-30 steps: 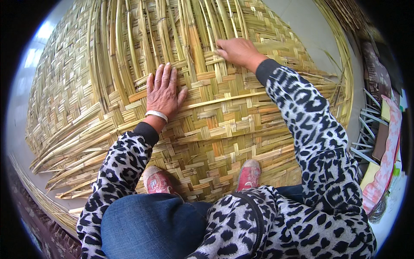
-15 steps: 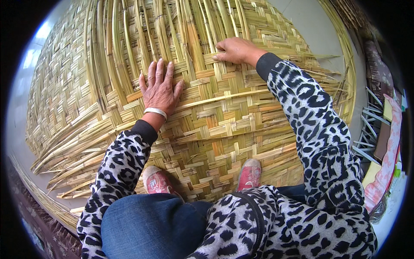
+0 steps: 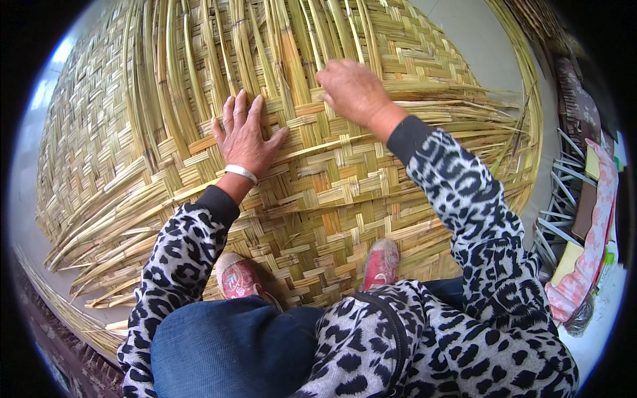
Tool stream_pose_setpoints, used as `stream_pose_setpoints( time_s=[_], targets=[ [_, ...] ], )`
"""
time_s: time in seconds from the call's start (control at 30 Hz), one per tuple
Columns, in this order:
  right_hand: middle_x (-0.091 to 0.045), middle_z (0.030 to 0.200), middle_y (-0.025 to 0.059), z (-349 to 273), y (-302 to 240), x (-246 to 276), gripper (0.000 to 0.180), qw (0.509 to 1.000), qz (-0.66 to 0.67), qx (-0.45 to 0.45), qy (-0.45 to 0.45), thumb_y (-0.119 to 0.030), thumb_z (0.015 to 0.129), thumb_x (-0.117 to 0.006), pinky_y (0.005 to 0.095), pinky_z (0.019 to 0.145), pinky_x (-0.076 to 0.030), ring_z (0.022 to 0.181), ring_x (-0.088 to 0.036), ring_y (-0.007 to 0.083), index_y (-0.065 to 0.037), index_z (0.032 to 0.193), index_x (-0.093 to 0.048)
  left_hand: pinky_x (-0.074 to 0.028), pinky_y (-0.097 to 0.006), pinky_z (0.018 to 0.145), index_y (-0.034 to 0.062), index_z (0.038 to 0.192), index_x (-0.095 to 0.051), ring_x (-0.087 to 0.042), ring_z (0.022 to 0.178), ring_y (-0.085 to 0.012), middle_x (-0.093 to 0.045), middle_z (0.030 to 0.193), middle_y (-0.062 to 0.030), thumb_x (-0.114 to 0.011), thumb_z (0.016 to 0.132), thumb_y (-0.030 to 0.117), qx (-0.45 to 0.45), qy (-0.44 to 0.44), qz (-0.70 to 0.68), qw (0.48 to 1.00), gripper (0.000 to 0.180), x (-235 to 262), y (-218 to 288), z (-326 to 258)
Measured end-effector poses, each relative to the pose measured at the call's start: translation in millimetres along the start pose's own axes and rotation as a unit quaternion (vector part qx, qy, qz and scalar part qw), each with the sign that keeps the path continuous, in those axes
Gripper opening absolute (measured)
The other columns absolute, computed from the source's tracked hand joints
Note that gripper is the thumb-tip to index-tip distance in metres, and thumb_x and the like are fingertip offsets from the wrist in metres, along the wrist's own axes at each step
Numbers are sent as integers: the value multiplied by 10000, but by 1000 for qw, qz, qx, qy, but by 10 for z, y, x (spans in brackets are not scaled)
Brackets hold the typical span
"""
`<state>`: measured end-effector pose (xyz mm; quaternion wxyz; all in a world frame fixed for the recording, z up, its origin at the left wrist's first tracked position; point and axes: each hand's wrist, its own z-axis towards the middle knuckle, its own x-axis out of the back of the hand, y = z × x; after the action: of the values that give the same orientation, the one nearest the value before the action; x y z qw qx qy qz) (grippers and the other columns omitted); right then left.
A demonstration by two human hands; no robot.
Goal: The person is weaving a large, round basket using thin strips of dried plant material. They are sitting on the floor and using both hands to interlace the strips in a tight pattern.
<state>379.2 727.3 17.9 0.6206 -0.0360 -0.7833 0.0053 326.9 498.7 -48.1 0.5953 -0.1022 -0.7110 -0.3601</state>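
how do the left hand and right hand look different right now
The left hand rests on the woven mat with its fingers spread, while the right hand has its fingers curled in. The left hand has a pale bracelet at its wrist; the right hand's visible wrist is bare. Both come from black-and-white spotted sleeves with dark cuffs.

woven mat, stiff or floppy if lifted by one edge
The woven mat would probably bend rather than stay rigid, being a broad sheet of thin interlaced strips. Its loose strip ends at left would likely splay, as they stick out unwoven.
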Motion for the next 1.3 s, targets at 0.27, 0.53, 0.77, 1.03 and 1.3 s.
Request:
stream_pose_setpoints(
  time_s=[0.27,0.53,0.77,1.03,1.3],
  targets=[
    [-698,940,176,-524,-482,-349,227,925,370,-75,-51,-200,889,-624,388,800,-533,874,-682,301,-25,1027,-669,-52,-588,1161,222,1467,-387,-106,1491,-313,-230,1588,-117,-735,737,455,77,-21,-17,997,842,-54,175,98],
    [-690,1060,196,-727,-590,-449,298,901,418,-95,-70,-183,912,-584,389,899,-516,1004,-663,331,-35,1162,-650,-39,-560,1175,202,1441,-417,-90,1494,-331,-233,1588,-126,-704,746,386,55,-20,-26,998,775,-75,126,88],
    [-644,1209,212,-773,-658,-433,387,880,455,-86,-104,-123,900,-540,365,995,-474,1138,-618,324,-5,1264,-594,-49,-573,1169,129,1369,-462,-119,1482,-306,-270,1563,-103,-743,725,456,109,5,-37,993,774,-106,248,196],
    [-592,1319,203,-672,-600,-482,454,814,545,-122,-159,-60,899,-497,333,1075,-410,1248,-555,249,52,1339,-517,-9,-590,1161,101,1352,-449,-92,1486,-314,-249,1563,-117,-740,719,409,140,-6,-41,989,762,-104,334,255],
    [-613,1295,182,-721,-599,-478,436,786,587,-111,-161,-41,888,-500,326,1066,-417,1226,-569,237,33,1315,-550,-82,-564,1166,143,1300,-529,-160,1472,-306,-276,1553,-116,-744,766,397,81,41,-31,995,629,-16,168,194]
  ],
)
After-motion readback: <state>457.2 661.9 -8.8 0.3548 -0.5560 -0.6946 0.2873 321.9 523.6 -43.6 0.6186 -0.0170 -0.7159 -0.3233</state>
